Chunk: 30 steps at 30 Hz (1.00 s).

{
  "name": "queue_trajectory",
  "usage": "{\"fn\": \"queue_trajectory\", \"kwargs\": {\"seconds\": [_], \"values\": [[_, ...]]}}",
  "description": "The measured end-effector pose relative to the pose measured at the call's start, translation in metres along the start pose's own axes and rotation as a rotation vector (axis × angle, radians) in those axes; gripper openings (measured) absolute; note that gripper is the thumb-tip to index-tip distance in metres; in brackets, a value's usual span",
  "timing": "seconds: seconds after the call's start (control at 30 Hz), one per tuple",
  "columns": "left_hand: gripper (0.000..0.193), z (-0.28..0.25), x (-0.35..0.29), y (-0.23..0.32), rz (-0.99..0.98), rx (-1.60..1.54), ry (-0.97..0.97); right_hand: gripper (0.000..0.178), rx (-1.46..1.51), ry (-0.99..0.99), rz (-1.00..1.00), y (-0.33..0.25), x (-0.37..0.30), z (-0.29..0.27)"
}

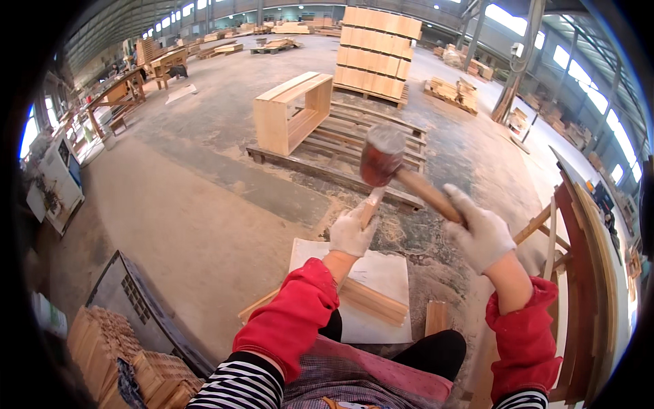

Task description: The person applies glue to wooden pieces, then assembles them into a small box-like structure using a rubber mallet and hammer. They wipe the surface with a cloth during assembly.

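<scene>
I held a small, pale wood stick (371,208) near the middle of the frame, tipped a little. Just by its top was my chunky red-brown mallet (398,172), blurry, its wooden handle (429,195) slanting down right.

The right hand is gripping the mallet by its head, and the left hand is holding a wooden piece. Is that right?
Not quite: the right hand grips the mallet by its handle, not its head, as the head camera view shows. The left hand is indeed holding a wooden piece.
</scene>
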<state>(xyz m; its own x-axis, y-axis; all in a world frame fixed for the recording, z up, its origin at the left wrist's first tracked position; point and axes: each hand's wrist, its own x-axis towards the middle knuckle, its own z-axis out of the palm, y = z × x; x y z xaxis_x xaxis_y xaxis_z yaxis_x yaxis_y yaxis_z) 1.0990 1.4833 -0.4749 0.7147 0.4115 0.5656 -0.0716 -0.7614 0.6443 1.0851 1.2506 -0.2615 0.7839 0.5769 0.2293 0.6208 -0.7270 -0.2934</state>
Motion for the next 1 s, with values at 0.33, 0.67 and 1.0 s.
{"fn": "queue_trajectory", "kwargs": {"seconds": [0.33, 0.67, 1.0], "values": [[0.047, -0.002, -0.002, 0.005, 0.048, -0.064, 0.018, 0.053, 0.266, 0.011, 0.069, 0.052, 0.009, 0.039], [0.048, -0.004, 0.003, 0.006, -0.015, -0.131, -0.075, 0.056, 0.126, 0.115, 0.001, 0.061, 0.028, 0.043], [0.049, 0.006, -0.002, 0.005, 0.022, -0.148, -0.014, 0.06, 0.172, 0.128, -0.091, 0.057, -0.005, 0.061]]}}
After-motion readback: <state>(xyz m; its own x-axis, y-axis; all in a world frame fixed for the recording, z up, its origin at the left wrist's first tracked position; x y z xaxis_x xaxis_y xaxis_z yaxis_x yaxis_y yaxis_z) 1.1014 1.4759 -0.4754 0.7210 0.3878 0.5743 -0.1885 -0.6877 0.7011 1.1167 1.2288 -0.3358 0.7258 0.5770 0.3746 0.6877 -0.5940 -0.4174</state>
